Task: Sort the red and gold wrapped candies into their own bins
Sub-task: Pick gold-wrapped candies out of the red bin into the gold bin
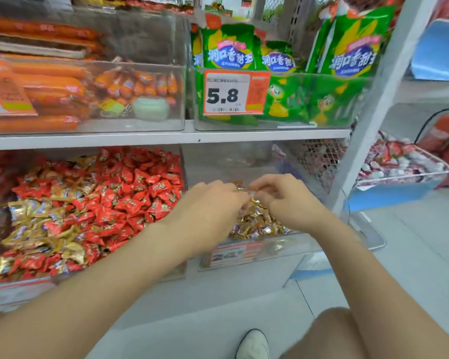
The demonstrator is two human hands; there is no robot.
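Over the clear plastic bin [296, 246] of gold-wrapped candies [254, 224], the right hand [283, 198] pinches some with curled fingers. On the left hand [210, 206] the fingers are hidden. A loose pinch could drop pieces left of that bin, back among the red-wrapped candies [130, 198].

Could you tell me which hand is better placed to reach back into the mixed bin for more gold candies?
Left, probably. The left hand hovers beside the mixed bin; the right hand sits farther away over the gold bin and would cross over.
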